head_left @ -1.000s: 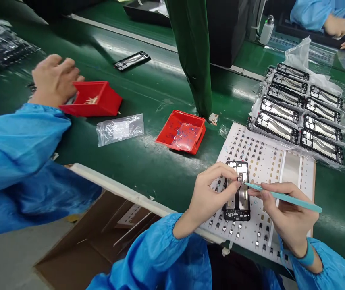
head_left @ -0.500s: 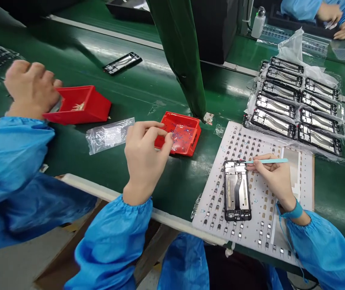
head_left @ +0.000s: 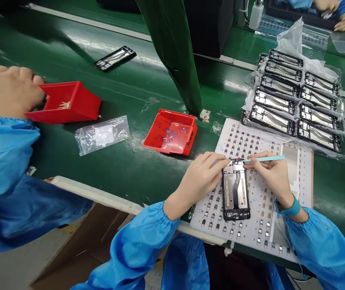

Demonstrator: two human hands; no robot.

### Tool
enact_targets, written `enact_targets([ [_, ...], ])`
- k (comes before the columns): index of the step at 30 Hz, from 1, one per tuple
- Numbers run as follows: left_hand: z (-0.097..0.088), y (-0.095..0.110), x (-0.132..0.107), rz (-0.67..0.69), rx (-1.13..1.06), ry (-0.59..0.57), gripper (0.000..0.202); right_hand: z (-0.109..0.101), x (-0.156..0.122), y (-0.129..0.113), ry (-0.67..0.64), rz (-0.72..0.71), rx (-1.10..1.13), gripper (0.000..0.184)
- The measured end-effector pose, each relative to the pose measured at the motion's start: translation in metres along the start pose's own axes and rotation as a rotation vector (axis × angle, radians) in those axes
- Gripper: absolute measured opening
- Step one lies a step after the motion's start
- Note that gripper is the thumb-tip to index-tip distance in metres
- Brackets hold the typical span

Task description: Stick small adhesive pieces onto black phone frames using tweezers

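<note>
The person's left hand (head_left: 201,181) is reaching over the far end of a black phone frame (head_left: 235,193), and its fingertips are closing at the frame's top edge; I cannot tell if they are pinching a small part. The right hand (head_left: 273,177) is grasping a teal pick (head_left: 264,159), and the pick's tip is pointing at the same edge. The frame is lying flat on a white perforated board (head_left: 307,181), which is carrying many rows of small metal pieces.

Just beyond the board, a clear plastic tray (head_left: 343,151) is holding two columns of more frames, and a loose plastic film is rising at its far end. To the left of the board, a red bin (head_left: 187,141) is containing a clear sheet with blue specks. Farther left, a second red bin (head_left: 82,106) is holding a few pale bits, and a co-worker's hand (head_left: 12,90) is touching its side. A clear plastic bag (head_left: 101,135) is lying between these two bins.

The green tabletop (head_left: 121,181) is showing a wide band of bare surface between the near bin and the board. Its near edge is running close under the person's left forearm, and the board is reaching over this edge.
</note>
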State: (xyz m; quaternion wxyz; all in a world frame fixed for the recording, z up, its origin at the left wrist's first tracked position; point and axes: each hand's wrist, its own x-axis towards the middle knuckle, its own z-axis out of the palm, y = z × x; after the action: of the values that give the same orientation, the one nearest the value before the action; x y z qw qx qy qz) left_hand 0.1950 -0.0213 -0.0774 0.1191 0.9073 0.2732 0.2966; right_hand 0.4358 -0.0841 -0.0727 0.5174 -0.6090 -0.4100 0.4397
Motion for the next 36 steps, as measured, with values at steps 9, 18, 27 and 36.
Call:
enact_targets([
  [9,0.012,0.004,0.006,0.020,0.164,-0.171,0.034,0.002,0.000,0.002,0.023,0.048,0.018,0.032],
  [18,0.010,0.009,0.012,0.154,0.373,-0.293,0.041,-0.016,-0.017,-0.022,0.088,-0.125,-0.064,0.026],
  [27,0.012,0.013,0.009,0.205,0.470,-0.371,0.047,-0.051,-0.039,-0.021,0.192,-0.161,-0.115,0.021],
  [36,-0.001,-0.001,0.020,-0.009,0.091,-0.397,0.048,-0.053,-0.044,-0.005,0.191,-0.138,-0.052,0.024],
])
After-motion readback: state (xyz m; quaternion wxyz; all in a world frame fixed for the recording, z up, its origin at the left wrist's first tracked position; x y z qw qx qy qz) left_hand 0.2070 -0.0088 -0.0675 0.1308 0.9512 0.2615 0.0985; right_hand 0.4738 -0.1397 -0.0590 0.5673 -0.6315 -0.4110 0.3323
